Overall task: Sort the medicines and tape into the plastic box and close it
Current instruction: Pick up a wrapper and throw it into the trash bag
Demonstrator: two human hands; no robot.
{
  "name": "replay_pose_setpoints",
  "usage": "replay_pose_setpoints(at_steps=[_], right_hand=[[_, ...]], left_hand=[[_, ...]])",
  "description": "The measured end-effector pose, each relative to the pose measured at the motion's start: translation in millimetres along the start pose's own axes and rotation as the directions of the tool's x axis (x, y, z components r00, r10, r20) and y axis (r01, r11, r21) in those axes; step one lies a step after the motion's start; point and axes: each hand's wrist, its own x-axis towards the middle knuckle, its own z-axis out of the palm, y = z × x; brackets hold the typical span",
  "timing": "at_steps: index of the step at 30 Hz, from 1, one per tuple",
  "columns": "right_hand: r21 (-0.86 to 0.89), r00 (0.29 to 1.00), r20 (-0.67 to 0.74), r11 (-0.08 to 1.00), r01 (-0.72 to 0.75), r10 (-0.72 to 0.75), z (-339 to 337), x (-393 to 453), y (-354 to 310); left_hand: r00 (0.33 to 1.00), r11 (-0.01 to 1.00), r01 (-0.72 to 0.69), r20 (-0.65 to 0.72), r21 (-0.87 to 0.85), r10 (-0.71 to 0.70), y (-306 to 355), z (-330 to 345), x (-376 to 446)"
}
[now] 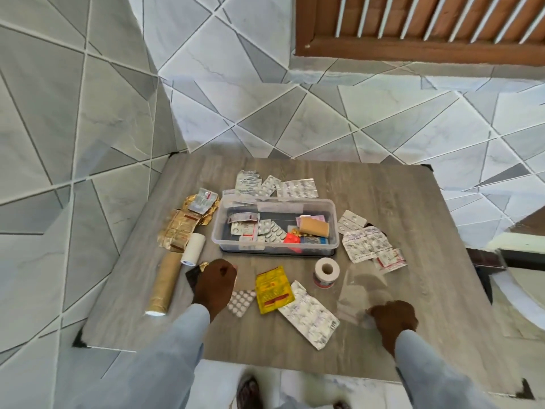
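A clear plastic box (217,231) stands open mid-table and holds blister packs, a tan bandage roll (315,226) and a red item. Around it lie a white tape roll (193,247), a long tan roll (163,286), an upright tape roll (325,273), a yellow sachet (274,289), a round-tablet blister (240,301) and a large silver blister strip (309,317). My left hand (216,283) is curled down on a dark, gold-edged packet (193,274) in front of the box. My right hand (393,318) pinches the near edge of a clear plastic sheet or bag (365,287).
Gold foil strips (180,228) lie left of the box, more blister packs behind it (265,184) and to its right (368,243). The grey wood table (413,202) stands on a tiled floor. A wooden door (413,25) is at the far right.
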Motion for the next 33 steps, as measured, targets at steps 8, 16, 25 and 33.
replay_pose_setpoints(at_steps=[8, 16, 25, 33], right_hand=[[0.334, 0.991, 0.015, 0.935, 0.119, -0.131, -9, -23, -16], [0.633, 0.995, -0.035, 0.769, 0.094, -0.093, -18, -46, -35], [0.547, 0.964, 0.235, 0.837, -0.023, -0.127, -20, -63, -26], [0.530, 0.882, 0.371, 0.846, 0.057, -0.292, -18, -83, -47]], left_hand=[[0.994, 0.989, 0.107, -0.012, -0.105, -0.108, -31, -28, 21], [0.998, 0.999, -0.033, 0.058, -0.013, 0.034, -36, -14, 4], [0.920, 0.765, -0.370, 0.324, 0.527, 0.222, -12, 19, -3], [0.922, 0.633, -0.358, 0.369, 0.686, 0.122, 18, 45, 6]])
